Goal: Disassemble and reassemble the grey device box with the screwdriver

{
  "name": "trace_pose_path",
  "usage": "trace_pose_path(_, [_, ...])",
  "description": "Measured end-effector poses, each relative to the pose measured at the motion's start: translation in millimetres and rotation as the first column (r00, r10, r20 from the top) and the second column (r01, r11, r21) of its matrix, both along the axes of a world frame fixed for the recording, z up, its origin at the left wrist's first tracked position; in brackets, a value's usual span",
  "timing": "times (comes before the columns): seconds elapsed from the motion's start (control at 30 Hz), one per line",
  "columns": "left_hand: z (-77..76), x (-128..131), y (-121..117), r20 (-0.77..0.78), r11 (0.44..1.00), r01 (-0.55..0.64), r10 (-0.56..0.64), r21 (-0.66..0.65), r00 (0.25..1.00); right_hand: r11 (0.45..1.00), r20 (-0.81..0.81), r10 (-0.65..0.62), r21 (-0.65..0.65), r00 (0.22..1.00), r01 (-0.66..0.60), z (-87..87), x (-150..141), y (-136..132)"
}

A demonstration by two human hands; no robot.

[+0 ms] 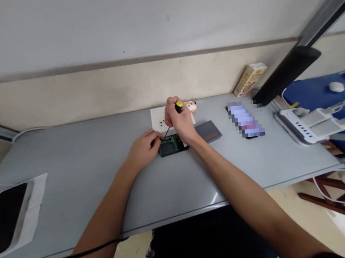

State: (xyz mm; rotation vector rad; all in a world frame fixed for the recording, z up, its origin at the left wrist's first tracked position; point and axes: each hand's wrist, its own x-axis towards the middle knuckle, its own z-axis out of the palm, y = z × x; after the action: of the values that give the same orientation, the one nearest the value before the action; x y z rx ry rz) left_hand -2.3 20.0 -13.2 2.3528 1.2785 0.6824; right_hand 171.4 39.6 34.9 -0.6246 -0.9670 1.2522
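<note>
An opened black electronic device [166, 149] with a green circuit board [174, 142] inside lies on the grey table. My right hand [178, 122] is closed around a screwdriver [178, 106] with a black and yellow handle, its thin shaft slanting down to the left end of the board. At that same end, the bent fingers of my left hand [144, 149] grip the device's upper left edge, close to the screwdriver tip. Small dark screws [161, 123] rest on a white sheet of paper [156, 115] behind the device. The right part of the board is hidden by my right hand.
A dark grey cover or box [208, 130] lies right of the device. Farther right are a phone [245, 120], a carton [250, 80] and a power strip [309, 127] with chargers. An orange and white item [191, 106] sits behind my right hand. A tablet-like object [6, 218] lies left.
</note>
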Motion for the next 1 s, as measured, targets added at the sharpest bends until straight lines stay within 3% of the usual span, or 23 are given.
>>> trace_pose_path(0.13, [-0.9,2.8,-2.2,0.032,1.000,-0.026,0.026,0.014,0.999,0.988,-0.095,0.157,0.011,0.983,-0.156,-2.0,7.1,3.6])
trace_pose_path(0.27, [-2.1,5.1,-3.0,0.023,0.999,-0.047,0.047,0.025,0.999,0.972,-0.155,0.223,-0.032,0.962,-0.231,-2.9,11.7,3.2])
trace_pose_path(0.33, [-2.7,5.2,-2.6,0.007,0.997,-0.064,0.064,0.039,0.998,0.972,-0.155,0.223,-0.040,0.962,-0.232,-2.8,11.7,2.0])
trace_pose_path(0.53, [-3.8,2.2,-1.1,-0.025,0.998,-0.050,0.051,0.039,0.998,0.998,0.039,0.054,-0.024,0.998,-0.053,-0.5,12.2,2.4])
trace_pose_path(0.73, [-2.8,1.0,-1.9,-0.020,0.998,-0.041,0.041,0.043,0.999,0.976,-0.037,0.218,0.010,0.975,-0.217,0.5,15.8,3.6])
trace_pose_path(0.8, [-1.7,1.3,-2.6,-0.024,0.999,-0.025,0.026,0.048,0.999,0.982,-0.017,0.185,-0.022,0.983,-0.185,-2.0,15.5,5.0])
trace_pose_path(0.9, [0.5,1.8,-3.9,-0.060,0.998,-0.012,0.015,0.060,0.998,0.999,0.136,-0.031,-0.005,0.990,0.032,-8.5,17.1,10.1])
trace_pose_path(1.0, [2.6,1.7,-4.7,-0.132,0.995,0.000,0.013,0.099,0.991,0.970,0.379,-0.244,0.116,0.893,0.215,-15.5,22.5,16.1])
